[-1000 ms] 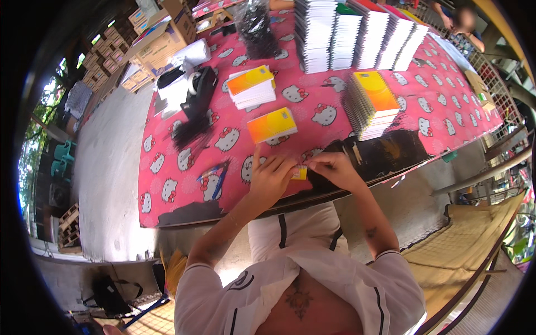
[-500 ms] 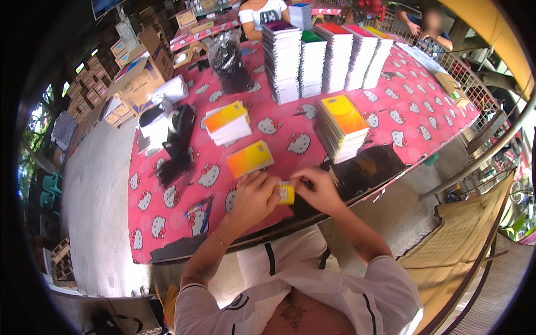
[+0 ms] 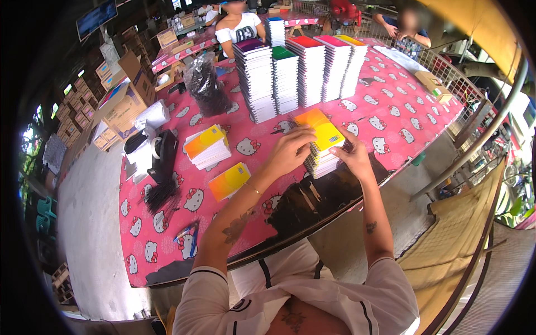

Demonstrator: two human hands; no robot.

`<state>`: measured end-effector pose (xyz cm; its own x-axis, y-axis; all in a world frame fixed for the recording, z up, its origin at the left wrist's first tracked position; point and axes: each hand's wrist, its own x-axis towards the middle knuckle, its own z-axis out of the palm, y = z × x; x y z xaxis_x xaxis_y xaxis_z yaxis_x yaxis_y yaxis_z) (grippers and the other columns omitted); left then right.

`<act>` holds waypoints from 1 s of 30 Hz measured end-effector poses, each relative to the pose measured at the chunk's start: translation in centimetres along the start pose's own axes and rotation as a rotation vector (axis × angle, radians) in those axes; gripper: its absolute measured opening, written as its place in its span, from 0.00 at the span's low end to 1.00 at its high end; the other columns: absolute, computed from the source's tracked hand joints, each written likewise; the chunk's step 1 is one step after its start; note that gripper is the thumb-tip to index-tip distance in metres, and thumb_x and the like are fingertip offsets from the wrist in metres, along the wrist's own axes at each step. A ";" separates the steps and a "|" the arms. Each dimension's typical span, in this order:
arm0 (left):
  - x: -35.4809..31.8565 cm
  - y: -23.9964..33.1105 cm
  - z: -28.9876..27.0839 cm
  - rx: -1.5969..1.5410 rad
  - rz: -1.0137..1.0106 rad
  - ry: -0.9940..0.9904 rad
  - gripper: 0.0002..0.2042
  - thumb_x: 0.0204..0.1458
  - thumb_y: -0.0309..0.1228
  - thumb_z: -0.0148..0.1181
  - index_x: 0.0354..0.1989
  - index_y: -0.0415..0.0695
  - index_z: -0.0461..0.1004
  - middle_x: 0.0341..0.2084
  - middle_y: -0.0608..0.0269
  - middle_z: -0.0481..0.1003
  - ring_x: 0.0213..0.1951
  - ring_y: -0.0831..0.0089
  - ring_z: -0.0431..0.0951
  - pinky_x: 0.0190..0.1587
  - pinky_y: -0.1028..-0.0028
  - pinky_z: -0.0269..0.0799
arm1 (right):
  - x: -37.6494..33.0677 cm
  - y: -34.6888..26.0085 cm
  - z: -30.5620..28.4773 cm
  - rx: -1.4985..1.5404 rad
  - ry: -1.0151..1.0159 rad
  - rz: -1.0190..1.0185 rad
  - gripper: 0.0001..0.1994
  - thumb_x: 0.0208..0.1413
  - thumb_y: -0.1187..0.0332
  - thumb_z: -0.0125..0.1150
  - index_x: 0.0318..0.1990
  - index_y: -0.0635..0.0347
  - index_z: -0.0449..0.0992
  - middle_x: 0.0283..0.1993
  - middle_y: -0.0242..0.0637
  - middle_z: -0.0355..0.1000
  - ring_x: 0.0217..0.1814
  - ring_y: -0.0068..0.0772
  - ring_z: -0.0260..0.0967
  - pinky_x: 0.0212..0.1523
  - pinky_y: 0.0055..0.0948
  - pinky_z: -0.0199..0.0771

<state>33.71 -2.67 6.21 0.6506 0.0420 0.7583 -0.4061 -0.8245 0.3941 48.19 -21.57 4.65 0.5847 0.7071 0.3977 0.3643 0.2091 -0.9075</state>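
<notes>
Both of my hands are at a short stack of yellow-orange spiral notebooks (image 3: 325,162) near the table's right front edge. My left hand (image 3: 291,149) grips the spiral side of the top notebook (image 3: 317,127), fingers curled over it. On the other side, my right hand (image 3: 353,156) has its thumb at the near corner and its fingers along the right edge. The top notebook lies slightly askew on the ones below. To the left are a pile of loose yellow-orange covered pages (image 3: 206,146) and a single one (image 3: 230,181), neither touched.
Tall notebook stacks (image 3: 254,84) stand at the back, beside a clear bag of black pieces (image 3: 206,86). A black device (image 3: 163,156), black wire coils (image 3: 160,195) and pens (image 3: 187,237) lie left. Dark torn patches (image 3: 298,206) mark the front edge. Two people are beyond the table.
My hands have moved from a small notebook at the table's front edge up and right to the stack, with a notebook now on top of it. The view has shifted slightly.
</notes>
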 end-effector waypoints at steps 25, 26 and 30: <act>-19.0 0.3 -13.4 0.433 -0.557 -0.059 0.08 0.53 0.30 0.66 0.40 0.42 0.83 0.35 0.56 0.81 0.33 0.56 0.82 0.36 0.64 0.78 | -5.0 5.3 20.1 -0.272 -0.395 -0.042 0.24 0.57 0.59 0.64 0.58 0.60 0.74 0.46 0.48 0.76 0.50 0.46 0.76 0.49 0.39 0.74; -18.9 0.2 -13.4 0.425 -0.596 -0.066 0.09 0.54 0.30 0.66 0.41 0.41 0.83 0.35 0.55 0.81 0.32 0.57 0.82 0.36 0.65 0.78 | -4.8 5.5 20.3 -0.284 -0.395 -0.046 0.24 0.56 0.59 0.65 0.58 0.60 0.74 0.46 0.48 0.76 0.50 0.48 0.75 0.50 0.40 0.73; -19.3 0.0 -13.4 0.459 -0.575 -0.044 0.09 0.55 0.32 0.65 0.41 0.43 0.83 0.34 0.54 0.82 0.30 0.58 0.83 0.34 0.65 0.78 | -4.4 5.3 21.2 -0.347 -0.432 0.019 0.24 0.55 0.59 0.65 0.58 0.59 0.75 0.48 0.49 0.75 0.50 0.50 0.75 0.52 0.42 0.73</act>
<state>12.57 4.12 -1.44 0.7090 0.5237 0.4723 0.3096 -0.8329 0.4588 32.18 -9.19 -4.77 0.2699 0.9366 0.2234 0.6165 0.0100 -0.7873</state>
